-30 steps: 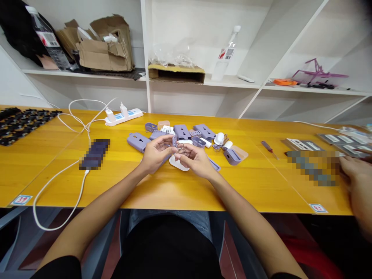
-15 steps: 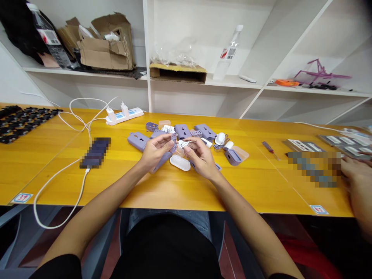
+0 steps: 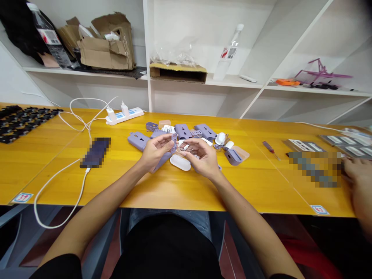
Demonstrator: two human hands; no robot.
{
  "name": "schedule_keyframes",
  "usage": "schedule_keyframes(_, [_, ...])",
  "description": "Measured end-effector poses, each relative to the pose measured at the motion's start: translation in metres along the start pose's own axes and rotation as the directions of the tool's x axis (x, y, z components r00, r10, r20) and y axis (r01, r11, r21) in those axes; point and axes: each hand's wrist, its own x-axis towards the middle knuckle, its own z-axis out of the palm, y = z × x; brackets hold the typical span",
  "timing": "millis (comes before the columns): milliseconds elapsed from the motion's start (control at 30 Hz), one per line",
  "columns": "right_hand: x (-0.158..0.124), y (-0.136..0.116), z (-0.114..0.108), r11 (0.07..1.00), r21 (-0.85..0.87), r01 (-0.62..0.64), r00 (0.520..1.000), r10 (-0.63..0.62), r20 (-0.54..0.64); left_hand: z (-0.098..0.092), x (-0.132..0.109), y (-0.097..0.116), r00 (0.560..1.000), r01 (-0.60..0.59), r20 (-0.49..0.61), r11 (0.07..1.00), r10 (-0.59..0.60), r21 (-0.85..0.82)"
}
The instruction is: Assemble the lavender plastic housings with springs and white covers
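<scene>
Left hand [image 3: 157,150] and right hand [image 3: 201,158] farther apart than before. Left grip open beside a purple plastic case [image 3: 173,142]; right grip curled over a tiny shiny bit [image 3: 187,148], clamped or not, cannot tell.

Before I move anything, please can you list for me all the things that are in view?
table: one, yellow wood, under the hands.
lilac plastic shells: about six, clustered mid-table.
oval piece: one, white, just below the hands.
power strip: one, white, at the table's far edge.
screwdriver: one, red handle, right of the shells.
black parts: many, black, in rows at the table's far left.
cardboard box: one, brown, torn, on the shelf.
shelf: one, white, behind the table.
plastic bottle: one, clear, on the shelf.
co-worker's hand: one, at the table's right edge.
left hand: one, at a lilac shell.
right hand: one, beside the left hand, above the oval piece.
</scene>
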Motion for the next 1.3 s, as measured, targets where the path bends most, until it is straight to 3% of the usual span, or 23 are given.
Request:
schedule_keyframes(333, [0.000, 0.001, 0.001, 0.997, 0.076, -0.001, 1.000, 0.002, -0.010, 0.000, -0.001, 0.000, 1.000, -0.001, -0.029, 0.999, 0.003, 0.046])
schedule_keyframes(533, [0.001, -0.005, -0.001, 0.974, 0.187, -0.125, 0.992, 0.122, 0.023, 0.007, -0.003, 0.008, 0.999, -0.034, 0.040, 0.997, 0.032, 0.070])
schedule_keyframes(700, [0.006, -0.006, -0.005, 0.930, 0.288, -0.228, 0.973, 0.206, 0.104, 0.010, -0.003, 0.009, 0.997, 0.019, 0.081, 1.000, -0.018, -0.003])
schedule_keyframes(900, [0.008, -0.006, -0.007, 0.848, 0.408, -0.339, 0.941, 0.298, 0.163, 0.010, -0.004, 0.007, 0.993, 0.044, 0.113, 0.999, -0.047, 0.025])
schedule_keyframes(1300, [0.007, -0.006, -0.008, 0.857, 0.408, -0.315, 0.949, 0.276, 0.153, 0.012, -0.006, 0.012, 0.993, 0.008, 0.117, 0.997, -0.018, 0.083])
